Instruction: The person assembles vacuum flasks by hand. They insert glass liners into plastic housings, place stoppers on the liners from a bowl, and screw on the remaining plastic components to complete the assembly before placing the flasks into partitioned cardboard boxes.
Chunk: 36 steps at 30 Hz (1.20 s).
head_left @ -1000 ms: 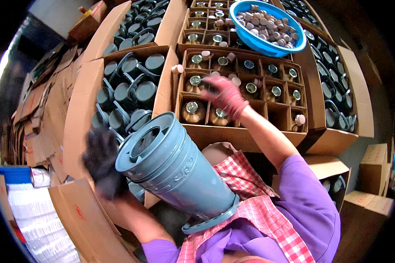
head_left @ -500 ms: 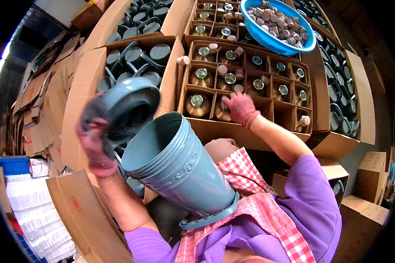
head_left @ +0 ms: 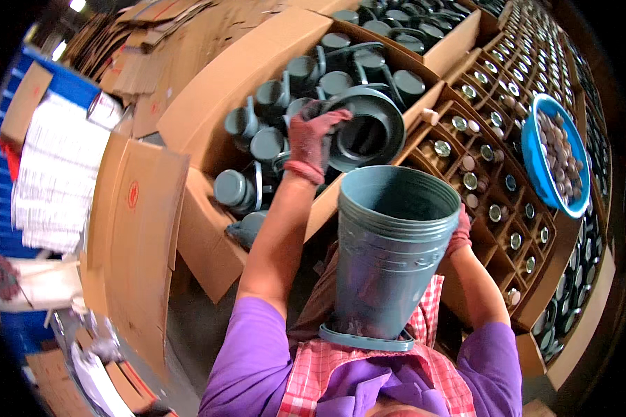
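Note:
My left hand [head_left: 311, 135], in a dirty red work glove, grips a round grey-blue plastic lid [head_left: 394, 132] by its left edge. The lid has a raised rim and a dark hollow in its middle, and is held over a carton of similar pieces. A tall grey-blue plastic bucket [head_left: 386, 267] stands open-mouthed at my lap, slightly tilted, with ridges round its top and a band at its base. My right hand [head_left: 459, 233], also gloved, holds the bucket's right side near the top; its fingertips are hidden behind it.
An open carton [head_left: 202, 201] of grey-blue handled pieces lies ahead. Divided cartons hold glass bottles [head_left: 494, 213], and on them rests a blue basin [head_left: 535, 167] of brownish caps. Flattened cardboard [head_left: 129, 229] and a white paper stack [head_left: 55, 174] are at left.
The view has swung left. My right hand has come from the bottle carton to the bucket's side. My left hand has carried the lid away from the bucket's mouth toward the carton.

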Motion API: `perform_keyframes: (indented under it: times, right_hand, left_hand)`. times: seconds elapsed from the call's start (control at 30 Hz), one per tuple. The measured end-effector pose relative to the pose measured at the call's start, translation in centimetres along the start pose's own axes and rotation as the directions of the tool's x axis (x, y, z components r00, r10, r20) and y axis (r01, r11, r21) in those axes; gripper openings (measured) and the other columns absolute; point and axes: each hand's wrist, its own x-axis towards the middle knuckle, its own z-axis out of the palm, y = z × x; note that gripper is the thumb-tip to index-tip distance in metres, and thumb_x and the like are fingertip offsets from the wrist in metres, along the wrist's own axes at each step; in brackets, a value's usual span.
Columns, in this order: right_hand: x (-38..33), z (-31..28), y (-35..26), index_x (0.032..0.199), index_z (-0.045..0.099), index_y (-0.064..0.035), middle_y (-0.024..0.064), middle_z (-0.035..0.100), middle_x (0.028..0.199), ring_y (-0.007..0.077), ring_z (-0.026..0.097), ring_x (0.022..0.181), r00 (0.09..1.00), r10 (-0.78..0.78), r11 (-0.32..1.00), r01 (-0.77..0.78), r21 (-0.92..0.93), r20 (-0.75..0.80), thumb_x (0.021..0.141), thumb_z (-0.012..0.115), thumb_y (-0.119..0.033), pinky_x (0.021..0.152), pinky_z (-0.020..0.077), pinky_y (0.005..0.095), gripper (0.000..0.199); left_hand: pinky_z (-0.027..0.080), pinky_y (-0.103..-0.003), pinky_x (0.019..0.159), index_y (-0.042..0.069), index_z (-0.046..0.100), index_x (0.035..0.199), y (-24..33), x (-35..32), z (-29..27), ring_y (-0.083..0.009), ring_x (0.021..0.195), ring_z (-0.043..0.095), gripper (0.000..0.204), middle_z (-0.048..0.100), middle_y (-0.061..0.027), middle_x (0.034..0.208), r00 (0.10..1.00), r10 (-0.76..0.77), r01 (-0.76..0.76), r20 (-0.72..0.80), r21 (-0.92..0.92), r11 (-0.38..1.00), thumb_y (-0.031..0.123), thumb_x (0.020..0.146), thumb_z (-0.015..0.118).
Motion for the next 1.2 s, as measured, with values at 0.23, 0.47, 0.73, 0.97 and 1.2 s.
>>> perform_keyframes:
  times: [0.23, 0.47, 0.73, 0.97, 1.2]
  right_hand:
    - [0.2, -4.0, -0.5, 0.126, 0.043, -0.0143, 0.0192, 0.050, 0.107, 0.0364, 0.051, 0.098, 0.985, -0.167, 0.986, 0.167, 0.005, -0.047, 0.065, 0.072, -0.025, 0.079, 0.0469, 0.0440, 0.068]
    - [0.9, -27.5, -8.8, 0.127, 0.045, -0.0121, 0.0147, 0.055, 0.093, 0.0348, 0.056, 0.085, 0.740, -0.457, 0.881, 0.455, -0.133, -0.494, 0.056, 0.075, -0.019, 0.074, 0.0472, 0.0419, 0.078]
    - [-0.1, -33.3, -17.7, 0.124, 0.049, -0.0233, 0.0072, 0.054, 0.085, 0.0268, 0.056, 0.081, 0.210, -0.914, 0.363, 0.803, -0.473, -0.346, 0.059, 0.070, -0.024, 0.066, 0.0487, 0.0382, 0.068]
    - [4.3, -33.8, -13.8, 0.117, 0.056, -0.0065, 0.0035, 0.059, 0.108, 0.0164, 0.051, 0.107, 0.749, -0.407, 0.027, 0.583, 0.812, -0.523, 0.077, 0.068, -0.022, 0.095, 0.0384, 0.0337, 0.045]
    - [5.0, -29.3, -13.8, 0.120, 0.051, 0.0031, 0.0114, 0.059, 0.113, 0.0192, 0.054, 0.105, 0.776, -0.427, -0.353, 0.330, 0.875, -0.465, 0.089, 0.049, -0.039, 0.097, 0.0383, 0.0307, 0.053]
  left_hand:
    - [0.046, -0.028, 0.082, 0.002, 0.062, 0.102, -6.8, -3.1, -0.8, -0.0180, 0.089, 0.061, 0.028, 0.065, -0.0084, 0.099, 0.951, 0.270, -0.291, -0.148, -0.139, 0.947, 0.020, 0.082, 0.056]
    - [0.046, -0.031, 0.085, 0.002, 0.056, 0.114, -1.0, -7.1, 6.4, -0.0215, 0.096, 0.058, 0.038, 0.060, -0.0103, 0.109, 0.793, -0.313, 0.610, 0.523, -0.679, 0.410, 0.026, 0.085, 0.054]
    - [0.045, -0.034, 0.087, 0.002, 0.050, 0.119, 5.3, -1.1, 11.0, -0.0244, 0.102, 0.055, 0.044, 0.055, -0.0117, 0.117, 0.841, -0.151, 0.525, 0.520, -0.716, 0.461, 0.031, 0.085, 0.053]
    - [0.045, -0.037, 0.089, 0.003, 0.045, 0.124, 7.0, 3.1, 8.4, -0.0269, 0.107, 0.053, 0.050, 0.051, -0.0130, 0.123, 0.932, -0.115, 0.350, 0.343, -0.775, 0.527, 0.035, 0.086, 0.052]
    - [0.044, -0.039, 0.091, 0.003, 0.041, 0.128, 4.7, -1.2, 6.7, -0.0295, 0.112, 0.050, 0.056, 0.046, -0.0143, 0.129, 0.942, -0.148, 0.336, 0.301, -0.844, 0.417, 0.039, 0.087, 0.051]
